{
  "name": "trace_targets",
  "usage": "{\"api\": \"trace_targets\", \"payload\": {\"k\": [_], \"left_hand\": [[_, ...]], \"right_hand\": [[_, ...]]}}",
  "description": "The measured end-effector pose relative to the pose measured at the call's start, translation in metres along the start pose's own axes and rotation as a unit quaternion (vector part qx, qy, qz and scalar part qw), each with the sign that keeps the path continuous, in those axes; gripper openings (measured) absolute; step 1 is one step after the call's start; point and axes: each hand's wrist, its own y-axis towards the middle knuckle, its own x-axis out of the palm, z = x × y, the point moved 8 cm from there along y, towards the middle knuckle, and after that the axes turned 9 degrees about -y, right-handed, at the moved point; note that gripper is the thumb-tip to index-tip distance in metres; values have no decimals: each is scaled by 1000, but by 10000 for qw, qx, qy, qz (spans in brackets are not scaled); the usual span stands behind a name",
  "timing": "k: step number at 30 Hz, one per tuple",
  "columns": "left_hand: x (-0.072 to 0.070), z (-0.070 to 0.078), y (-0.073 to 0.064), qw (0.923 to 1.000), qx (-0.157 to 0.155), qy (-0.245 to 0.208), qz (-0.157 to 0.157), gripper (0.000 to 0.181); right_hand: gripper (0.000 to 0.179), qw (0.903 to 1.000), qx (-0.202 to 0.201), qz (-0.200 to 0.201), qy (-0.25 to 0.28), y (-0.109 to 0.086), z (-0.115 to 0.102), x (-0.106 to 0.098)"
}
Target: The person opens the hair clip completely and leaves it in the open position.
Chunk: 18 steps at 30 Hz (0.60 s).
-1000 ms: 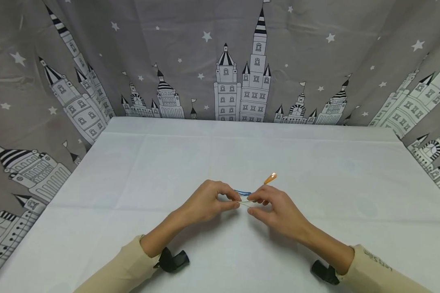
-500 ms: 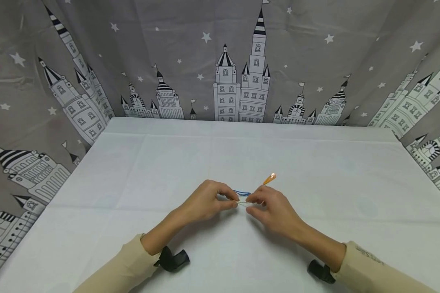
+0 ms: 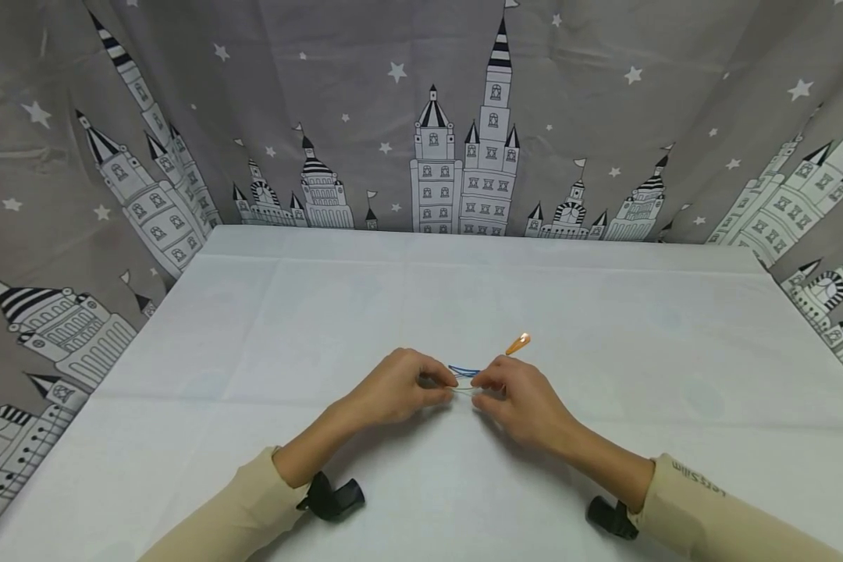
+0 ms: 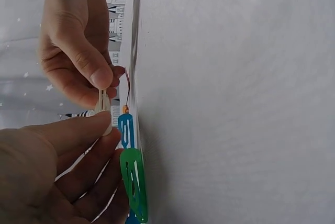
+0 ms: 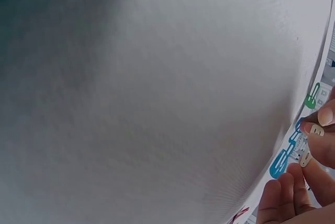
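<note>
Between both hands is a cream snap hair clip [image 4: 102, 98]. My left hand [image 3: 396, 390] pinches one end of it between thumb and fingertips. The other end is pinched by my right hand [image 3: 527, 402], whose thumb lies along the clip in the left wrist view. From the head, the clip shows as two thin pale strips bowed apart. Just beyond the fingertips lies a blue hair clip [image 3: 466, 371]. An orange hair clip [image 3: 517, 343] sticks out past the right knuckles. A green hair clip [image 4: 134, 182] appears behind the left fingers in the left wrist view.
A red hair clip [image 5: 240, 214] shows at the bottom of the right wrist view. Everything rests on a white cloth-covered table [image 3: 323, 304]. Behind it hangs a grey curtain [image 3: 351, 70] with castles and stars. Black wrist cameras [image 3: 333, 499] sit under the sleeves.
Both hands have shifted very slightly left with the cream hair clip. My right forearm has swung a little inward. The orange and blue hair clips have stayed in place.
</note>
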Motion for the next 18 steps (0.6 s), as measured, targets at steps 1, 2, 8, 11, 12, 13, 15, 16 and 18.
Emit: {"api": "trace_targets", "payload": {"k": [1,2,8,11,12,13,15,16,18], "left_hand": [[0,0,0,10000,-8,4,-2,11],[0,0,0,10000,-21,3,3,12],[1,0,-1,10000,5,48,-15,13],[1,-2,-1,10000,-4,71,2,13],[0,-2,-1,10000,-8,89,13,13],[0,-3,-1,10000,-14,90,19,13],[0,-4,-1,10000,4,89,21,12],[-1,-5,-1,10000,15,86,16,12],[-1,-5,-1,10000,9,48,4,12]], "right_hand": [[13,10000,19,-12,-2,0,0,0],[13,10000,37,-23,-11,0,1,1],[11,9999,23,-75,-116,0,3,5],[11,9998,33,-84,-186,1,5,7],[12,9998,34,-80,-204,1,5,7],[12,9998,9,-71,-210,1,5,7],[12,9997,-9,-67,-227,2,5,7],[13,9997,-9,-76,-234,2,5,7],[13,9996,-7,-101,-272,2,5,8]]}}
